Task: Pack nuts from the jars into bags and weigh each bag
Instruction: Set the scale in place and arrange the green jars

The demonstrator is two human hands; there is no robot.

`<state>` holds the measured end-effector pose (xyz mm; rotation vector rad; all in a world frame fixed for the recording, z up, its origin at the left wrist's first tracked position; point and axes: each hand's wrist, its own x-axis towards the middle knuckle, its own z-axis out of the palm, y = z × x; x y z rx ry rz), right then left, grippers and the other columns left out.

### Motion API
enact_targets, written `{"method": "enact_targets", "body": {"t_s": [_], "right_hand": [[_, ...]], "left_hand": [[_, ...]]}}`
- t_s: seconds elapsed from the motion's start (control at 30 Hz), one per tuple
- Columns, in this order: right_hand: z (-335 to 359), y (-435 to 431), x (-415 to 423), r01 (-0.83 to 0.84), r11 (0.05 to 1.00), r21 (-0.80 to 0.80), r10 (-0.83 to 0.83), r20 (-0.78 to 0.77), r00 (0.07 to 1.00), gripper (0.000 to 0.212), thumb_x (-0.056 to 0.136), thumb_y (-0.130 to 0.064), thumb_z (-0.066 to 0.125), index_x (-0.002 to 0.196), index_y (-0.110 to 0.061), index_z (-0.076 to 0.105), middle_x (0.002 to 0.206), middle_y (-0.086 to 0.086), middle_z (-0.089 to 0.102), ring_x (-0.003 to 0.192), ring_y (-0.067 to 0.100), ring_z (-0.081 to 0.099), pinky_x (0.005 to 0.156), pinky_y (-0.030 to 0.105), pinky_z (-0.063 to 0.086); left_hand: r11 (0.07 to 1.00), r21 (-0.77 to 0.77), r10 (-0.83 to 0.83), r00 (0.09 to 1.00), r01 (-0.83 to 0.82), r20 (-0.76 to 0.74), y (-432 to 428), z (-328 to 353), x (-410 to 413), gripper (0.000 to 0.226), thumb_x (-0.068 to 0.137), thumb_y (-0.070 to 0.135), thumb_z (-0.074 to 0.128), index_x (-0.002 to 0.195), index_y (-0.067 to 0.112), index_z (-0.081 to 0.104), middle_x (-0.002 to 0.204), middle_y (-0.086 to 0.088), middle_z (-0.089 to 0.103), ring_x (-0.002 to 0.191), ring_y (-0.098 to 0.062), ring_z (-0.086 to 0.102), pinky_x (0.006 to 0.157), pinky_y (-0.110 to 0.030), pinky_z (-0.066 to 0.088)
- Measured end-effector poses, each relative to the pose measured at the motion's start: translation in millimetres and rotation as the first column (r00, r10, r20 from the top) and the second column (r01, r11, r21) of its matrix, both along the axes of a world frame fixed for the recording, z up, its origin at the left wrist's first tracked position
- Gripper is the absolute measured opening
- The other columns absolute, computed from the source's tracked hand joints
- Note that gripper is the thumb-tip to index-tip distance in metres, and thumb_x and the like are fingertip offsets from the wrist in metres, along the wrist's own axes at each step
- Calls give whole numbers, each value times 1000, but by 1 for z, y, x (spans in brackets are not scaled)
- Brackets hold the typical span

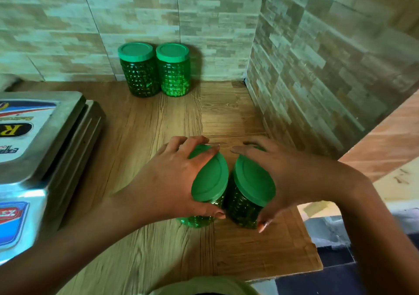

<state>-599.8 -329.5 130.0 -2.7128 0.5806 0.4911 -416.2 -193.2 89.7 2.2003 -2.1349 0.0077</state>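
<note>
Two green plastic jars with green lids stand side by side near the front of the wooden counter [158, 122]. My left hand [174, 179] grips the left jar [210, 179] from above, fingers and thumb curled round its lid. My right hand [292, 177] grips the right jar [251, 183] the same way. Both lids are on. Two more lidded green jars, one darker [138, 70] and one brighter [173, 70], stand together against the tiled back wall. Nuts show dimly through the ribbed sides.
A metal weighing scale [38, 149] with stickers fills the left side of the counter. Tiled walls [317, 68] close the back and the right. The counter's right edge [310, 238] drops to a dark floor. No bags are in view.
</note>
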Motion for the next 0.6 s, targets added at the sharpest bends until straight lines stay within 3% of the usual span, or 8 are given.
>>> {"method": "enact_targets", "body": {"t_s": [0.1,0.17,0.23,0.33,0.47,0.6], "right_hand": [[17,-10,12,-25,994,104,15,94,995,123,45,-66,77,141,-54,2,143,-36,2,126,-9,13,108,24,25],[30,-21,25,-67,987,148,42,168,985,114,49,-63,77,142,-50,12,143,-32,13,125,-13,19,103,13,26],[42,-33,43,-88,976,198,42,225,973,104,56,-56,77,142,-47,20,145,-29,20,126,-14,21,97,6,22],[57,-56,88,-82,986,148,21,369,929,89,64,-49,76,141,-41,30,148,-17,27,130,-5,26,91,3,18],[59,-93,164,-27,999,25,10,532,847,81,70,-39,78,140,-27,40,145,0,36,131,12,35,99,15,28],[48,-127,235,22,1000,-23,-7,515,857,78,72,-35,78,139,-22,41,145,7,34,132,21,34,108,29,28]], "left_hand": [[999,46,-3,996,7,-87,-3,13,7,114,49,95,23,146,38,5,152,15,6,138,-9,9,103,-25,9],[1000,-1,0,985,0,-173,-8,27,22,110,53,95,20,146,36,15,152,15,14,136,-7,19,106,-29,20],[990,-130,15,971,-47,-239,-17,38,43,101,66,90,16,142,26,32,148,4,31,129,-13,38,102,-39,37],[941,-285,129,974,-180,-188,-47,43,96,89,80,77,15,135,13,45,140,-11,45,112,-27,56,94,-44,45],[888,-311,309,940,-339,-143,-97,33,173,88,81,76,26,138,11,41,140,-18,43,125,-37,43,100,-52,41],[841,-269,455,883,-469,-115,-131,23,225,72,86,54,52,142,13,34,146,-14,36,129,-36,37,103,-49,38]]}}
